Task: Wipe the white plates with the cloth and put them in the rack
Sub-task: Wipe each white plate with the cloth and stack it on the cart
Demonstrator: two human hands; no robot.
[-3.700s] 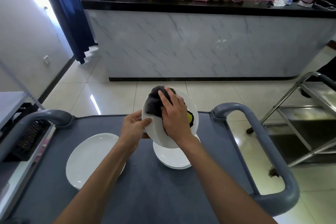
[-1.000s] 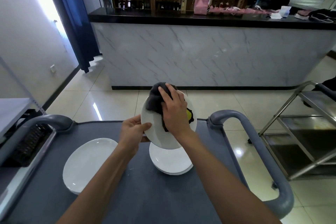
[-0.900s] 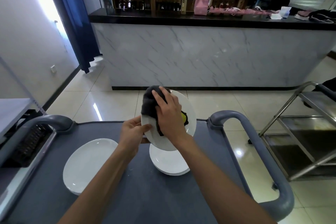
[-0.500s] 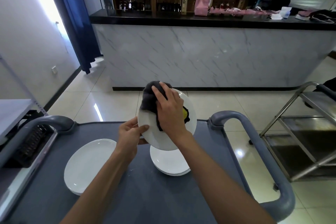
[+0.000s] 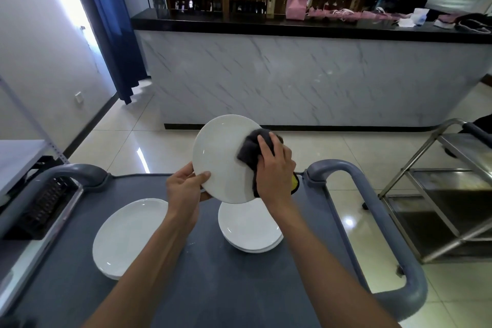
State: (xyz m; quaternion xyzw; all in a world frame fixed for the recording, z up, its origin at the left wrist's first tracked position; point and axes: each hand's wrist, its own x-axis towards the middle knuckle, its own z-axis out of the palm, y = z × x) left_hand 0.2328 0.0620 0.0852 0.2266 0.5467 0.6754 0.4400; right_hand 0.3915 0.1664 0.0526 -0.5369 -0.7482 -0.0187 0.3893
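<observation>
You're mid-wipe: your left hand (image 5: 186, 189) pinches the rim of the round white ceramic plate (image 5: 222, 157), tilted above the grey cart top (image 5: 213, 287), while your right hand (image 5: 275, 168) clutches the dark grey cloth (image 5: 249, 149) at its right edge. Next — I'd judge — finish the face, then carry it to the black slotted rack (image 5: 40, 208) at your left.

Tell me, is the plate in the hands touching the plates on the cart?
Apart. The head view shows the held plate lifted above the stack.

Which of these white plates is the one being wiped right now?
The tilted plate held up off the cart: the left hand grips its rim, the right hand presses the dark cloth against it. The others lie flat on the cart.
</observation>
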